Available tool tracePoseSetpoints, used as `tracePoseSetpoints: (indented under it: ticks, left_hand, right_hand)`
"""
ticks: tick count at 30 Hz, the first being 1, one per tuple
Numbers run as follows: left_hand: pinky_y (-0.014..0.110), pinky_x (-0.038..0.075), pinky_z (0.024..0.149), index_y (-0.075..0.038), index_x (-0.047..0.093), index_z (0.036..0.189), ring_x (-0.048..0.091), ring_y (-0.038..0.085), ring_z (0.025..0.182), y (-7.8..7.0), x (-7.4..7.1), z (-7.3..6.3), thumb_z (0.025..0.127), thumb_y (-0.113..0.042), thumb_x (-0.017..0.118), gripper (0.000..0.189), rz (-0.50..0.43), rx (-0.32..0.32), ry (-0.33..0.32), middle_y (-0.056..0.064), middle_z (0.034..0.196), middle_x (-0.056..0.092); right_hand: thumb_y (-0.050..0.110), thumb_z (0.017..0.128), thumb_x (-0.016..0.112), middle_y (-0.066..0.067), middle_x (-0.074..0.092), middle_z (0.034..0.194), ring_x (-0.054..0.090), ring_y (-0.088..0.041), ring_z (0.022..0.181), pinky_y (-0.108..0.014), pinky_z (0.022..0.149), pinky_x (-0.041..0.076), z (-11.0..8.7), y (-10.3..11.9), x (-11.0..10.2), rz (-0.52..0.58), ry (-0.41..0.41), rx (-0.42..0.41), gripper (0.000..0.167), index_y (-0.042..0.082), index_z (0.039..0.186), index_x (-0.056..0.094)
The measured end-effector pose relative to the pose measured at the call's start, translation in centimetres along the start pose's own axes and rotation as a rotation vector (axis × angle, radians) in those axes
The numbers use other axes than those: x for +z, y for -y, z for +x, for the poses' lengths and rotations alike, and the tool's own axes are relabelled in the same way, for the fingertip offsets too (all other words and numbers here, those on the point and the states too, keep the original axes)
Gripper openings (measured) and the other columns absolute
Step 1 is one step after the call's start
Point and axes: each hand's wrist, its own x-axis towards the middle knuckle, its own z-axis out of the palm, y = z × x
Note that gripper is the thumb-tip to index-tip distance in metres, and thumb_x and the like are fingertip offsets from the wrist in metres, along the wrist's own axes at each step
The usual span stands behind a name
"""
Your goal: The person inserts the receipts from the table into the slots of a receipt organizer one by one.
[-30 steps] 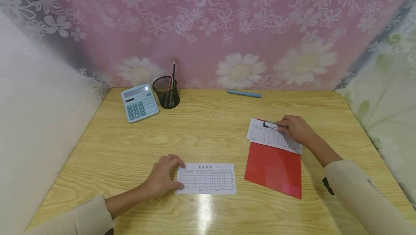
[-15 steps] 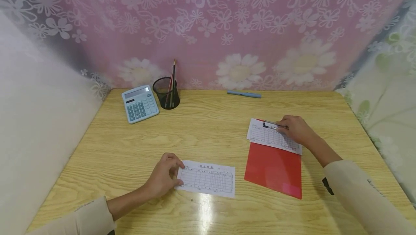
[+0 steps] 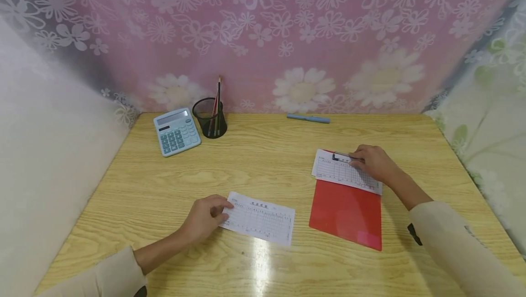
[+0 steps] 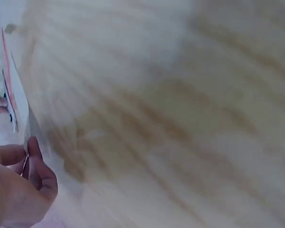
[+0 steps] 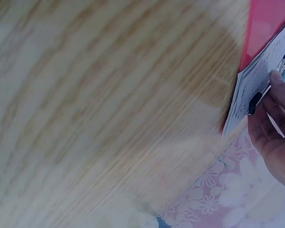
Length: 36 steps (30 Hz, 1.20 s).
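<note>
My left hand (image 3: 205, 217) pinches the left end of a printed paper form (image 3: 260, 219), thumb and fingers on its edge. That sheet hangs tilted just over the table, its pinched end higher. In the left wrist view the thumb and fingers (image 4: 34, 159) meet on the thin paper. To the right lies a red clipboard (image 3: 345, 214) with several similar forms (image 3: 337, 171) across its top. My right hand (image 3: 376, 164) grips the clipboard's metal clip (image 3: 340, 156) at the top edge. In the right wrist view the thumb (image 5: 278, 78) presses on the clip.
At the back left a light blue calculator (image 3: 176, 132) lies beside a black mesh pen holder (image 3: 210, 121) with several pencils. A blue pen (image 3: 308, 118) lies along the table's back edge. A floral cloth (image 3: 263, 36) hangs behind the wood-grain table (image 3: 246, 160).
My left hand has lifted the form's left end off the table and turned the sheet so its right end dips toward me. The right hand and clipboard have stayed put.
</note>
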Motion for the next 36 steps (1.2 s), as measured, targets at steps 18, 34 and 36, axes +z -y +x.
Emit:
tracePoseSetpoints:
  ticks: [18, 34, 36]
  left_hand:
    - [0.020, 0.039, 0.050, -0.008, 0.070, 0.107, 0.062, 0.010, 0.068, -5.2, -0.5, 5.7, 0.083, -0.002, 0.069, 0.025, -0.327, -0.092, 0.089, 0.017, 0.102, 0.069]
    - [0.019, 0.033, 0.043, -0.008, 0.069, 0.107, 0.052, 0.015, 0.054, -11.2, 8.4, 12.3, 0.080, 0.001, 0.069, 0.028, -0.411, -0.111, 0.201, 0.011, 0.090, 0.074]
    - [0.020, 0.036, 0.045, -0.009, 0.069, 0.106, 0.053, 0.015, 0.054, -11.6, 9.3, 12.9, 0.079, 0.001, 0.069, 0.028, -0.403, -0.116, 0.195, 0.010, 0.090, 0.073]
  right_hand:
    - [0.012, 0.086, 0.067, -0.015, 0.065, 0.096, 0.061, -0.028, 0.084, -0.042, 0.071, 0.049, -0.2, 0.3, -0.3, 0.019, 0.021, 0.023, 0.032, -0.004, 0.114, 0.067]
    - [0.013, 0.086, 0.068, -0.014, 0.065, 0.095, 0.062, -0.026, 0.083, -0.042, 0.071, 0.050, 0.1, 0.2, 0.0, -0.009, 0.008, 0.021, 0.031, -0.003, 0.113, 0.067]
    - [0.013, 0.086, 0.068, -0.014, 0.066, 0.095, 0.063, -0.026, 0.083, -0.042, 0.071, 0.050, 0.1, 0.2, -0.1, -0.010, 0.003, 0.016, 0.031, -0.003, 0.112, 0.068]
